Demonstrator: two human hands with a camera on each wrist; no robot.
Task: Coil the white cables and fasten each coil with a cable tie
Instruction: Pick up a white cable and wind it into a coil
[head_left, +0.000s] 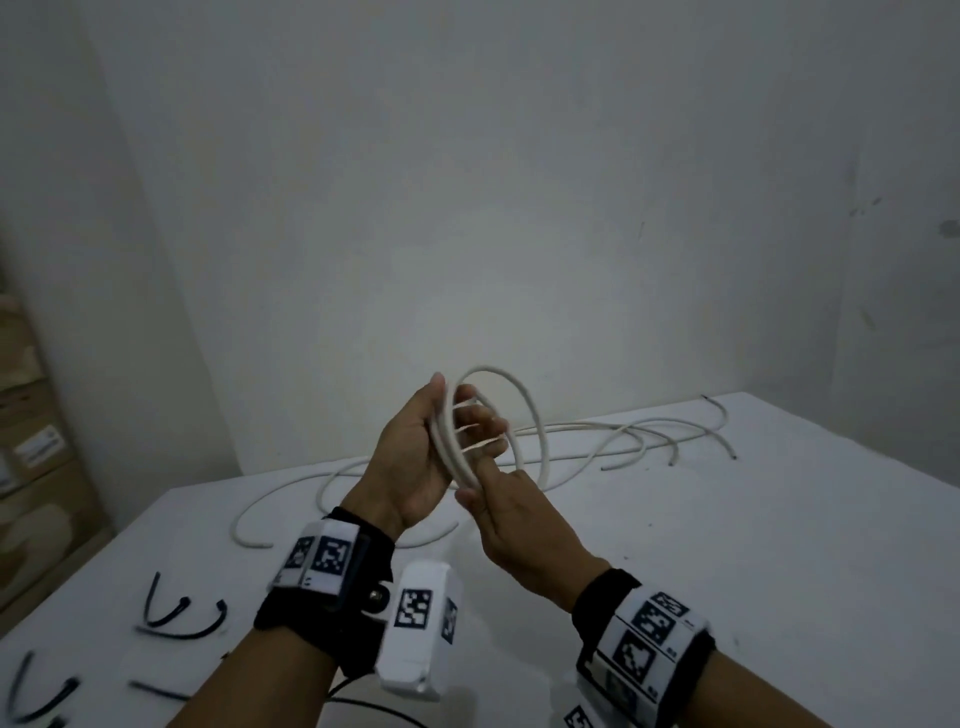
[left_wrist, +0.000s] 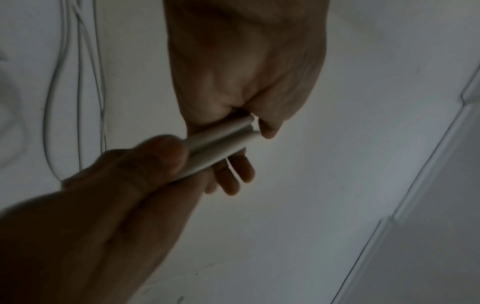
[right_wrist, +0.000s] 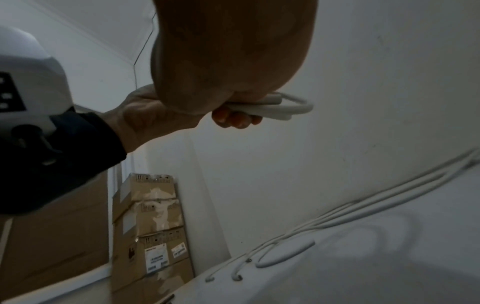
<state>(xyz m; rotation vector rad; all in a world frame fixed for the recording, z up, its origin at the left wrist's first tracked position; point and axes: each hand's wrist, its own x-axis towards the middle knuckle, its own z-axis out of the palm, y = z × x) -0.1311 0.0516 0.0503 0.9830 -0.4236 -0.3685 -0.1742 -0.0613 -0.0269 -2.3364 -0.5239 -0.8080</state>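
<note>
Black plastic cable ties (head_left: 179, 618) lie loose on the white tabletop (head_left: 727, 571), nearer than the left hand and off to its outer side; more of them sit further toward the near edge, blurred. Both wrists wear black straps with white marker blocks. Left hand (head_left: 415, 457) is raised above the tabletop, palm facing the right hand, fingers curled round one side of a coil of round white cable (head_left: 519, 410); the loops pass between thumb and fingers. Right hand (head_left: 511, 525) sits just below and touching the left, thumb and fingers pinching the bottom of the same coil where the strands bunch together; left wrist view shows two strands (left_wrist: 221, 142) side by side running from the left thumb into the right-hand grip. The coil stands roughly upright, clear of the tabletop, its open loops arching beyond the hands. Beyond the hands, loose white cables (head_left: 623, 436) trail across the tabletop toward the far side, ends free. Past the left hand, stacked brown cardboard boxes (right_wrist: 153, 226) stand against the grey wall (head_left: 467, 182).
</note>
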